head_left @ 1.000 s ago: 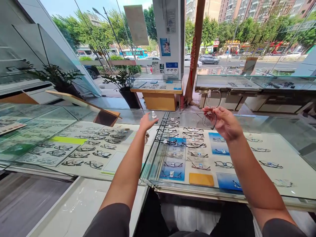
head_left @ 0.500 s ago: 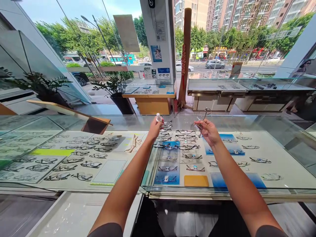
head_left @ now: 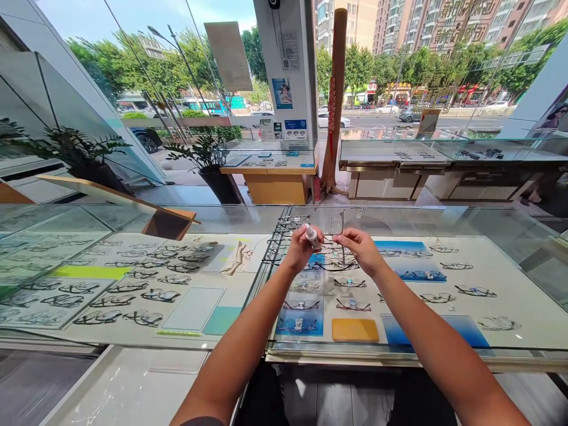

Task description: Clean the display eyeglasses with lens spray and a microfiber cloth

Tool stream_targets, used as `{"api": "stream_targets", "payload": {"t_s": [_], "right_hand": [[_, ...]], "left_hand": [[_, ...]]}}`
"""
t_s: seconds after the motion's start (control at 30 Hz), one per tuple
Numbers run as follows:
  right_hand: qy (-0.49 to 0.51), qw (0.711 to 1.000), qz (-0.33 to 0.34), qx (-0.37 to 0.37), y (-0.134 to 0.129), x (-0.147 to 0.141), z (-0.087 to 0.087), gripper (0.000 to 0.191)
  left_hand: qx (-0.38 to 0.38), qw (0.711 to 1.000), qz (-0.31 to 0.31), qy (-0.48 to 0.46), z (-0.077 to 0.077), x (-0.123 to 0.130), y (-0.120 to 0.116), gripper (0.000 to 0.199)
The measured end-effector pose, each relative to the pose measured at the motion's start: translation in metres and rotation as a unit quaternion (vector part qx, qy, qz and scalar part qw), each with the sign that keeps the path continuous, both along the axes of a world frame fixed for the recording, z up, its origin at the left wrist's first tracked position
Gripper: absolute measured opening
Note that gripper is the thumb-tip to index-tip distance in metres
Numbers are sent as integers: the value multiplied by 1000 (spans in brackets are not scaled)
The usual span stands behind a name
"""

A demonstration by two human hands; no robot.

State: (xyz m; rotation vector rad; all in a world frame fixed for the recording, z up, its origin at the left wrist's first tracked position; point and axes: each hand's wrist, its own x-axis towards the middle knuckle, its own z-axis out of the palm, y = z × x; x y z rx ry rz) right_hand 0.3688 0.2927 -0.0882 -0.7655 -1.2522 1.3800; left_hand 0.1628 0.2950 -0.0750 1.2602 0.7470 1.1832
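My left hand is closed around a small white spray bottle, its nozzle end tilted up and away from me. Close beside it on the right, my right hand pinches a pair of eyeglasses by the frame. The glasses are held upright over the glass counter, and their thin lenses are hard to make out. A narrow gap separates the bottle from the glasses. Beneath both hands, rows of spectacle frames lie inside the showcase, some on blue cards.
The glass showcase spans left to right before me. A yellow case lies inside near the front. A crumpled beige cloth is left of my hands, and a wooden-framed board leans farther left. Below stands a white drawer, pulled out.
Both hands have come together over the counter: the left moved right with the bottle, the right moved left with the eyeglasses. The glasses have turned more upright, and the bottle's tilt has changed.
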Motion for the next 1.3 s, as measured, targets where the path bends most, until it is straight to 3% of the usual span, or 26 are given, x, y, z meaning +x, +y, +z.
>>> {"api": "stream_targets", "payload": {"t_s": [0.33, 0.77, 0.93, 1.07, 1.3], "right_hand": [[-53, 998, 21, 35, -13, -10, 5, 41], [-51, 995, 68, 53, -15, -12, 0, 35], [-50, 993, 91, 54, -13, -9, 0, 35], [-31, 996, 72, 40, -10, -5, 5, 36], [67, 997, 41, -19, -7, 4, 17, 40]], "left_hand": [[159, 972, 83, 152, -14, -1, 3, 49], [225, 935, 172, 215, -10, -4, 0, 48], [231, 928, 160, 247, -10, -5, 0, 48], [227, 928, 156, 251, -10, -4, -2, 53], [300, 887, 80, 342, -11, 6, -11, 49]]}}
